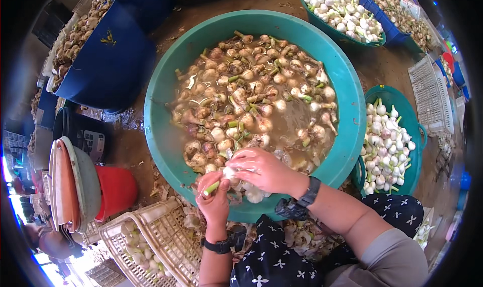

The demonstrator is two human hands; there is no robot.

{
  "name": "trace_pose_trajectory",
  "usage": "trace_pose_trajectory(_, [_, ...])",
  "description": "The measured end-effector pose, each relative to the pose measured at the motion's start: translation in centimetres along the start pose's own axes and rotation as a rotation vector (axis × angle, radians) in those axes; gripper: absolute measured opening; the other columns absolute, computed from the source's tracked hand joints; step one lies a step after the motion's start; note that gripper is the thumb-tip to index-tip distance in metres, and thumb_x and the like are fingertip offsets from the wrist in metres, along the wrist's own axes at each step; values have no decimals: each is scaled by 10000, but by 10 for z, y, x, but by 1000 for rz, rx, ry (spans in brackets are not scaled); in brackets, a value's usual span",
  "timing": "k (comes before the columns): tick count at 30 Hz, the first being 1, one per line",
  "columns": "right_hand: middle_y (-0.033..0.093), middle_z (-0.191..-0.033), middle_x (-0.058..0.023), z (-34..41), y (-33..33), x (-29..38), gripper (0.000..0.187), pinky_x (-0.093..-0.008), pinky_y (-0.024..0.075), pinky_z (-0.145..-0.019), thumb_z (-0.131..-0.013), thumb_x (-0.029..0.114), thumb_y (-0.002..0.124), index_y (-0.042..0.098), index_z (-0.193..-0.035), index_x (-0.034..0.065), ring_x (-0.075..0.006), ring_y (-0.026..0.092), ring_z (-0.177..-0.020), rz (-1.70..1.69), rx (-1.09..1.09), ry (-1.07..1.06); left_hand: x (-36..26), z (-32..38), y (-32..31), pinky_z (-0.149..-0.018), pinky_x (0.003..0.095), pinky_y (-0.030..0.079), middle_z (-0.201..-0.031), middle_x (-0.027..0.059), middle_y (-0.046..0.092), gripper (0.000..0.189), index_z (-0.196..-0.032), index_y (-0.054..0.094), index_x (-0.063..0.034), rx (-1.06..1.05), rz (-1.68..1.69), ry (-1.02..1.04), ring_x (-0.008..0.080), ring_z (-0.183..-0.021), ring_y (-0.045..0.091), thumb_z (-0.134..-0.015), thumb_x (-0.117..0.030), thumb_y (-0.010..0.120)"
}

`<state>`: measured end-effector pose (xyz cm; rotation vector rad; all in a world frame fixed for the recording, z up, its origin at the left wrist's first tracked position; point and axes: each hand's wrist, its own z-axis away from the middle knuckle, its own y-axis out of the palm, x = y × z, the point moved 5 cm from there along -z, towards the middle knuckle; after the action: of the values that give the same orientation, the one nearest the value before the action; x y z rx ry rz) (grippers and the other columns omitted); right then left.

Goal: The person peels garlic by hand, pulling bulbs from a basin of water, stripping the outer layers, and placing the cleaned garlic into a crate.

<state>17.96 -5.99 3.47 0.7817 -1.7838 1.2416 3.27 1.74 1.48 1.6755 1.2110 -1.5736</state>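
Observation:
A garlic bulb (228, 173) with a short green stem is held between both hands over the near rim of a round green tub (160, 151). My left hand (215, 192) grips it low, the cut stem pointing down and left past the fingers. My right hand (260, 170) has its fingertips on the white bulb from above. Unpeeled garlic bulbs (241, 96) float in murky brown water in the tub. Just below my right hand, peeled-looking white garlic (254, 193) and loose skins lie by the near rim, partly hidden.
A green basin (413, 173) of white garlic stands at the right, another green basin (320, 26) at the upper right. A tall blue container (105, 60) holds dirty garlic. A cream plastic crate (166, 226), a red bucket (119, 190) and a person (53, 239) are at the left.

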Motion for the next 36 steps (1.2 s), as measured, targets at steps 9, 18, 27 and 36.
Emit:
trace_pose_trajectory(9, [534,-820,-88,27,26,12,181,-360,444,-682,-726,95,620,576,-889,29,-274,520,-774,299,119,-287,32,3,-17,-637,234,472,-811,69,617,164,-889,617,5,-250,382,-516,141,-688,571,-804,-131,655])
trace_pose_trajectory(18, [565,-952,-126,11,14,-10,282,-361,461,-714,-743,82,637,573,-1011,22,-278,548,-831,-241,-174,183,11,2,-13,-560,201,386,-721,9,552,130,-760,559,-21,-165,77,-325,55,-620,476,-843,-114,595])
trace_pose_trajectory(27, [551,-807,-96,16,18,15,128,-376,457,-659,-793,108,588,586,-903,42,-273,543,-783,103,-18,-140,13,-1,-10,-585,207,426,-733,14,562,108,-762,570,-11,-221,159,-405,76,-632,506,-815,-83,630])
trace_pose_trajectory(36, [588,-711,-94,0,3,18,172,-291,456,-574,-818,163,611,604,-872,0,-175,562,-603,-117,-107,164,-29,0,-7,-668,338,457,-788,92,583,247,-888,636,-26,-141,-350,372,252,-734,560,-659,20,717])
